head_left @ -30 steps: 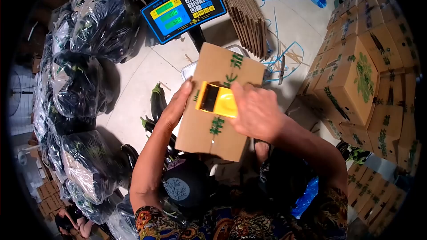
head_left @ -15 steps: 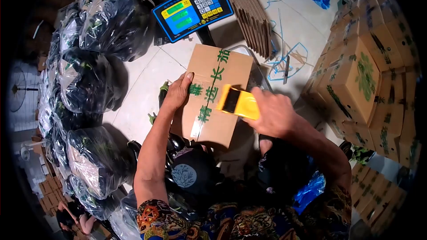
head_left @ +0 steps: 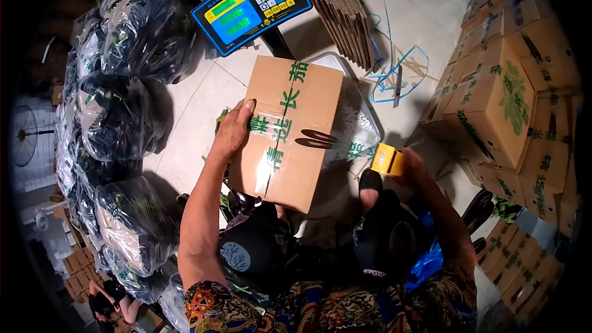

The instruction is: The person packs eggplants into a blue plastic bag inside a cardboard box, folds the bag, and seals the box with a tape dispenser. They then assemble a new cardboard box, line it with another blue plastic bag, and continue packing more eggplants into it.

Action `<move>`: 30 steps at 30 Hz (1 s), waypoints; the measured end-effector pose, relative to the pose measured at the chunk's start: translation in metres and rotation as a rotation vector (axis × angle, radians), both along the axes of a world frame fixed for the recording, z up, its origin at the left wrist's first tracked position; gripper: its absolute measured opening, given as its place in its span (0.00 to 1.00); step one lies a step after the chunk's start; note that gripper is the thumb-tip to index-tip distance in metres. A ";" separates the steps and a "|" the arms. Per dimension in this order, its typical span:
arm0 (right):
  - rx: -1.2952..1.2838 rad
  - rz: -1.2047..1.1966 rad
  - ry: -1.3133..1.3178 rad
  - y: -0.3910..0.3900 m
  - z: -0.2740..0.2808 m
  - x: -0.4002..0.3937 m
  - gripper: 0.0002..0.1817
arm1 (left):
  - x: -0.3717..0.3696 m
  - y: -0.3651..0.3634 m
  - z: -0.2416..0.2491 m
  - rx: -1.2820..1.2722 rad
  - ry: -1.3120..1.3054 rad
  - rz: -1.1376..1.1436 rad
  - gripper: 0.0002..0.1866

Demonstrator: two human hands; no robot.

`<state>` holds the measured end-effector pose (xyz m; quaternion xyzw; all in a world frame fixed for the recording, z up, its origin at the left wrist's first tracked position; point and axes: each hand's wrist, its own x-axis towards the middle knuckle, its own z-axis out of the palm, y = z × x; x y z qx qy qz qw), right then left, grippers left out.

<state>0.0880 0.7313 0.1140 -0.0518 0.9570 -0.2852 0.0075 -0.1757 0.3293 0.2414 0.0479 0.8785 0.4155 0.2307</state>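
rt hand [head_left: 414, 166] w/ tape gun [head_left: 386, 159] pulled off box [head_left: 287, 129] — left hand [head_left: 233, 128] stays

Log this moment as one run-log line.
left hand: flat on box | right hand: holds tape dispenser, off box to its right | tape: stretched from box to dispenser | scale: behind box

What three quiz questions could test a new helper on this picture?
1. True or false: the left hand rests on the box.
2. What colour is the tape tool in the right hand?
3. Where is the scale display: A beyond the box, B under it, C in a hand?

Key: 1 true. 2 yellow. 3 A.
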 end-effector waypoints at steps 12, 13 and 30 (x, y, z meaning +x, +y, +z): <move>0.144 0.016 -0.067 -0.027 0.028 -0.020 0.24 | 0.001 -0.002 -0.011 0.065 0.015 0.036 0.36; 0.252 0.025 -0.311 -0.044 0.052 -0.045 0.24 | 0.000 -0.003 -0.013 0.057 0.033 0.037 0.36; 0.745 0.366 -0.775 -0.157 0.069 -0.162 0.25 | -0.015 -0.016 -0.006 0.141 -0.108 0.065 0.34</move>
